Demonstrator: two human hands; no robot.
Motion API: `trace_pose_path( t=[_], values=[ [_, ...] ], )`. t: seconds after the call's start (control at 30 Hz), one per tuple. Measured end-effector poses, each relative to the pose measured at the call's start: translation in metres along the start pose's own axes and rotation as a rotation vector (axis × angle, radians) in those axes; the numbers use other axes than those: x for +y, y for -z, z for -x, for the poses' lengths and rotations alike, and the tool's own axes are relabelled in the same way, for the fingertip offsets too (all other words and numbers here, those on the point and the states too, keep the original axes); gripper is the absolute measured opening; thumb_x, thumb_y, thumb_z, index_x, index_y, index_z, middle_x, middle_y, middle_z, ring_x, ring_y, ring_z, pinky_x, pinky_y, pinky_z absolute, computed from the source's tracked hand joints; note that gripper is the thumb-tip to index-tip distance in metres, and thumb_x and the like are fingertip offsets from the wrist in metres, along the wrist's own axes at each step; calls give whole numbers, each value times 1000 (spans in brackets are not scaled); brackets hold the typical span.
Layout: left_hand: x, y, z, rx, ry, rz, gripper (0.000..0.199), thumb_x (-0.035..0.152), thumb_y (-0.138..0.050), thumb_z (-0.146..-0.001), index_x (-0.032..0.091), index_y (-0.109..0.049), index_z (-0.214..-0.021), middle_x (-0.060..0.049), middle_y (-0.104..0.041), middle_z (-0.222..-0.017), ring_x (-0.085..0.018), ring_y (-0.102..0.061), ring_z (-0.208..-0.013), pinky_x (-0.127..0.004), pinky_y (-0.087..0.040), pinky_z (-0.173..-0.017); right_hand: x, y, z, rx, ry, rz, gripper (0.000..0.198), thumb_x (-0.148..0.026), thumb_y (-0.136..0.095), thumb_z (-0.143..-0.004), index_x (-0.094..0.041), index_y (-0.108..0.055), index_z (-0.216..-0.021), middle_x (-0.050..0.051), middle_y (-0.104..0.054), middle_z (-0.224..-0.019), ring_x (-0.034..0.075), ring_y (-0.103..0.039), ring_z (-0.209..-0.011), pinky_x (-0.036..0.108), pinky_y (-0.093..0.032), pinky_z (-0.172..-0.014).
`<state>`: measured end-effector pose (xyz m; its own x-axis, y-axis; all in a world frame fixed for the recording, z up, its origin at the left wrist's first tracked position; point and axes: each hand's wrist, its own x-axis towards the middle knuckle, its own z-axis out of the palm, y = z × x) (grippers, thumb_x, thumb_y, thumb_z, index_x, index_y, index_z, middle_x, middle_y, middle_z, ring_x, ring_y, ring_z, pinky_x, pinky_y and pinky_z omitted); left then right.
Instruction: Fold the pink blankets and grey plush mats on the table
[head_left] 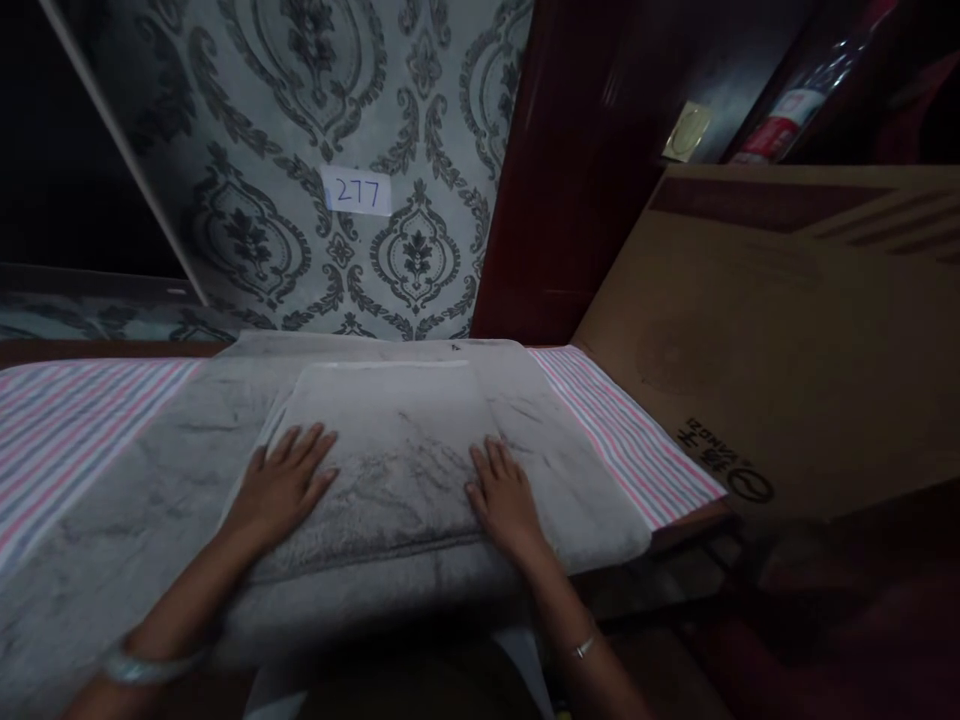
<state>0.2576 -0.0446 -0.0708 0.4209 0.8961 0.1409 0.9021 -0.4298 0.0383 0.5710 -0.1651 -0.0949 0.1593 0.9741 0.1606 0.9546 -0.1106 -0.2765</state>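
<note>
A grey plush cushion cover point(405, 440), flat and squarish with a seam along its near edge, lies on a larger grey plush mat point(577, 480). My left hand point(281, 485) rests on the cover's left side, palm down with the fingers spread. On its right edge lies my right hand point(506, 495), also flat with fingers apart. Neither hand grips anything. Dark brushed streaks mark the plush between my hands. What is inside the cover, if anything, is hidden.
Pink-and-blue striped cloth point(622, 425) covers the table under the mat. A large cardboard box point(795, 350) stands at the right, with a plastic bottle point(787, 115) behind it. A dark screen point(75, 180) is at the left. Patterned wallpaper point(416, 255) carries a paper label point(357, 191) reading 277.
</note>
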Motion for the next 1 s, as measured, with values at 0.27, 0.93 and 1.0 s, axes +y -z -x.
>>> trace_pose_path(
  t=[0.27,0.93,1.0],
  values=[
    [-16,7,48,170,127,-22,62,45,-23,-96,18,-58,-139,-16,-46,-153,-42,-29,-147,-73,-24,-111,28,-18,36,332,-145,-117,52,-28,-35,-97,-10,-54,-142,15,-58,-141,27,-48,-135,47,-35,-114],
    [82,-37,37,368,-614,72,58,40,-50,-91,29,-47,-148,-7,-47,-154,-35,-45,-138,-59,-34,-110,26,-16,35,503,-91,-240,43,-29,-43,-97,-17,-60,-134,11,-68,-124,24,-58,-118,44,-45,-103],
    [83,-36,37,393,-617,36,57,40,-50,-90,28,-49,-146,-7,-46,-154,-34,-46,-138,-58,-36,-110,25,-17,36,514,-99,-243,43,-29,-43,-97,-18,-60,-134,11,-68,-123,24,-58,-117,45,-46,-103]
  ],
)
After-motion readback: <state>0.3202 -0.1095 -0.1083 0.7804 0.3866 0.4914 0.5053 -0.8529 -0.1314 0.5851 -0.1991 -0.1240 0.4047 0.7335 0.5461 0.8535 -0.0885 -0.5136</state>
